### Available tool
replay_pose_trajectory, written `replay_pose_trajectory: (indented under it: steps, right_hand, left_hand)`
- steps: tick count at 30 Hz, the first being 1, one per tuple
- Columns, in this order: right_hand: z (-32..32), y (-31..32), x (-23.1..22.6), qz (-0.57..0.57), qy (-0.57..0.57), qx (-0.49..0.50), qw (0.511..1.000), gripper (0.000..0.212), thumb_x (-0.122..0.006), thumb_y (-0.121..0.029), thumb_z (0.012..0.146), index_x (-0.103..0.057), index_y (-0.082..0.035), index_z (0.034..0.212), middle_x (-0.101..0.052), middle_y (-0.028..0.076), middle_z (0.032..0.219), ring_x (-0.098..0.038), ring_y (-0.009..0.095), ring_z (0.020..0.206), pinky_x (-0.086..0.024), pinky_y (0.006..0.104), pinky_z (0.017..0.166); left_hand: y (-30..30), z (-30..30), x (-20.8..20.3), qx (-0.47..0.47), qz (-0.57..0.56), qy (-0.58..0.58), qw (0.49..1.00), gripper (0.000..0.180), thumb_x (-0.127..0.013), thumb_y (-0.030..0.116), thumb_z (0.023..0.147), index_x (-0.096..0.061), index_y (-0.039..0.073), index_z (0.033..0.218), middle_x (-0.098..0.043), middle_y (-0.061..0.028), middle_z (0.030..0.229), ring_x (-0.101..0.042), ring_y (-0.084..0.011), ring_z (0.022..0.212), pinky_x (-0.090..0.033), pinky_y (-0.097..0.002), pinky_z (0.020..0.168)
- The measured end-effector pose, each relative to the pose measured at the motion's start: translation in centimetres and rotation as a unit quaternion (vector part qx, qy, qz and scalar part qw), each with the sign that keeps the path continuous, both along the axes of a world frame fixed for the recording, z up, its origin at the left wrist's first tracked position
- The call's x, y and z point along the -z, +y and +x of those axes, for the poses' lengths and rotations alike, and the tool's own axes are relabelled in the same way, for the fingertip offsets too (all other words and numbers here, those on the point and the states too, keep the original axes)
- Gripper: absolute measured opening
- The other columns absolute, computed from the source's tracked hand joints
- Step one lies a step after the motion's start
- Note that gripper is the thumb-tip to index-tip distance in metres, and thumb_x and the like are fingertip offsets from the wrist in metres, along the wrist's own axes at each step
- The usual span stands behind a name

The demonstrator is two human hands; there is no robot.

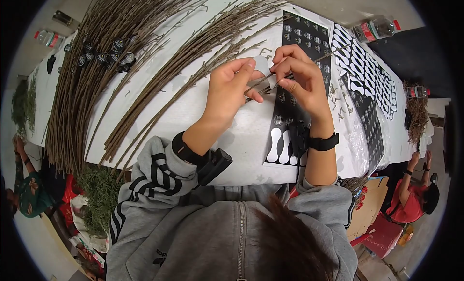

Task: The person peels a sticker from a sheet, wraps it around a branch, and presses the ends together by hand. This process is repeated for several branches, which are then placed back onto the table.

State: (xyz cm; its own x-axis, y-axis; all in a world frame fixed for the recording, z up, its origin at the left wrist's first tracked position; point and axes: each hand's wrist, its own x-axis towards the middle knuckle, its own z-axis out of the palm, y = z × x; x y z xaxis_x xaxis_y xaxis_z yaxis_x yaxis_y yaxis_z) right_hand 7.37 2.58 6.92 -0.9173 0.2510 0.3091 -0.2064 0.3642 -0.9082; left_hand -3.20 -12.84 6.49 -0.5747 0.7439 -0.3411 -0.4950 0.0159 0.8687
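Over the white table (241, 150), my left hand (229, 85) is closed, pinching a small pale sticker label (261, 65) between thumb and forefinger. My right hand (300, 75) is also closed, its thumb and fingertips around thin brown twigs (333, 52) where the label meets them. The twigs slant between both hands, and their cut ends show below my left fingers. Whether the label sticks to the twigs, I cannot tell. Beneath my right hand lies a black sheet of printed labels (305, 41), with white dumbbell-shaped gaps at its near end.
Loose twigs (159, 95) lie left of my hands, beside a big bundle of twigs (72, 111) bearing round black labels (117, 45). More label sheets (367, 63), clear plastic (355, 121) and a bottle (377, 29) are on the right. Other people (408, 199) work at both sides.
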Motion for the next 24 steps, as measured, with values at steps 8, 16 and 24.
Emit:
replay_pose_trajectory:
  steps: [8,16,24]
  right_hand:
    - [0.0,0.2,0.2,0.017,0.006,0.009,1.000,0.014,-0.065,-0.012,0.079,-0.057,0.000,0.077,-0.050,0.007,0.100,-0.052,0.015,0.089,-0.042,0.0277,0.081]
    - [-1.7,-2.2,1.0,0.015,0.044,0.154,0.987,0.002,-0.063,0.003,0.083,-0.062,0.002,0.083,-0.056,0.003,0.093,-0.050,0.006,0.078,-0.039,0.0185,0.062]
    - [-2.0,-2.8,0.8,0.061,0.057,0.192,0.978,0.003,-0.065,0.001,0.082,-0.064,0.001,0.083,-0.059,0.002,0.086,-0.050,0.006,0.070,-0.037,0.0186,0.056]
  left_hand:
    - [0.1,0.0,0.2,-0.006,0.000,-0.005,1.000,0.042,-0.056,0.028,0.094,-0.053,-0.006,0.118,-0.064,-0.0159,0.097,-0.061,-0.0155,0.052,-0.035,-0.0215,0.042]
    - [0.0,-0.4,0.0,0.007,-0.004,-0.034,0.999,0.047,-0.058,0.032,0.090,-0.053,-0.004,0.120,-0.064,-0.0147,0.101,-0.061,-0.0147,0.056,-0.029,-0.0210,0.042]
    - [-0.1,-0.6,-0.4,0.015,-0.008,-0.055,0.998,0.035,-0.056,0.029,0.091,-0.053,0.002,0.113,-0.065,-0.0126,0.097,-0.061,-0.0163,0.060,-0.028,-0.0177,0.041]
